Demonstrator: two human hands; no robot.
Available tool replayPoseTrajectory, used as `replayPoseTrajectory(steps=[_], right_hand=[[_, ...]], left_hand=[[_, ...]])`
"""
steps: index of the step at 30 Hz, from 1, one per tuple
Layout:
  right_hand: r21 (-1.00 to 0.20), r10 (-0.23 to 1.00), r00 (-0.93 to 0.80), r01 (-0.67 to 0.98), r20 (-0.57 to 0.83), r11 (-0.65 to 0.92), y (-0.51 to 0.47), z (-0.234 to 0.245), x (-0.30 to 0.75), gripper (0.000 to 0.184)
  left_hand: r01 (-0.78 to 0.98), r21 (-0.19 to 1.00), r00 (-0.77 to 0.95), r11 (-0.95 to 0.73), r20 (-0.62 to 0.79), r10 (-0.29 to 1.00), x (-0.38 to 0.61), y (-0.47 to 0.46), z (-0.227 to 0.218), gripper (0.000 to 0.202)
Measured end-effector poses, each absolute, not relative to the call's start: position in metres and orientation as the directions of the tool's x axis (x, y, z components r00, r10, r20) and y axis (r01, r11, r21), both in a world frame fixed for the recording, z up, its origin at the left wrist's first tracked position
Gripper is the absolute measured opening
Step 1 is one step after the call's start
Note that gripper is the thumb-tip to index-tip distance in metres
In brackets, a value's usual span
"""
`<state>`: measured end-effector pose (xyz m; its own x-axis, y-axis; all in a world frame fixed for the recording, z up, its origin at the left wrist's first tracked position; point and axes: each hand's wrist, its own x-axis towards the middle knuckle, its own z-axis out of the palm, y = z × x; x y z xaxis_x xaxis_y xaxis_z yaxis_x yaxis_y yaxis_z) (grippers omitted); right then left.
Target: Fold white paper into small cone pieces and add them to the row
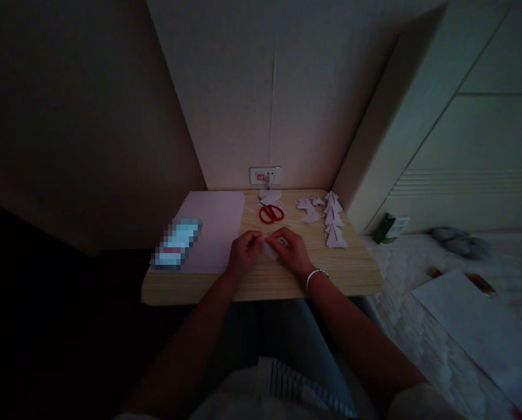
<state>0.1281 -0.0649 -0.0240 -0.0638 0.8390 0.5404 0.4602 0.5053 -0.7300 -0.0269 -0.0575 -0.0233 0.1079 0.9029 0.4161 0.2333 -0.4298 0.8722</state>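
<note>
Over the middle of the small wooden table (282, 286), my left hand (245, 251) and my right hand (292, 252) meet on a small piece of white paper (268, 249). The fingers of both hands are closed in a pinch at the paper's upper edge, and they partly hide it. Just beyond them lie scissors with red handles (272, 214), their blades by some paper scraps (270, 197). To the right stands a row of folded paper pieces (333, 219), with several smaller folded pieces (308, 207) beside it. A bracelet circles my right wrist.
Left on the table is a stack of white paper (217, 216) with a blurred-out phone (177, 244) on it. A wall socket (265, 175) sits behind the table. At right a bed (400, 280) holds a large sheet (470, 315), a green box (384, 227) and a grey object (459, 242).
</note>
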Motion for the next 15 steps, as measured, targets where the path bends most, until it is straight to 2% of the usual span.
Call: replayPoseTrajectory(steps=[6, 15], right_hand=[[-0.835, 0.89, -0.034, 0.33, 0.455, 0.44, -0.0635, -0.0248, 0.1266, 0.023], [-0.808, 0.888, -0.058, 0.391, 0.456, 0.44, -0.0634, -0.0239, 0.1292, 0.019]], left_hand=[[0.203, 0.903, 0.1, -0.379, 0.366, 0.925, -0.0269, -0.0543, -0.0257, 0.019], [0.106, 0.931, 0.138, -0.348, 0.333, 0.933, -0.0255, -0.0555, -0.0256, 0.02]])
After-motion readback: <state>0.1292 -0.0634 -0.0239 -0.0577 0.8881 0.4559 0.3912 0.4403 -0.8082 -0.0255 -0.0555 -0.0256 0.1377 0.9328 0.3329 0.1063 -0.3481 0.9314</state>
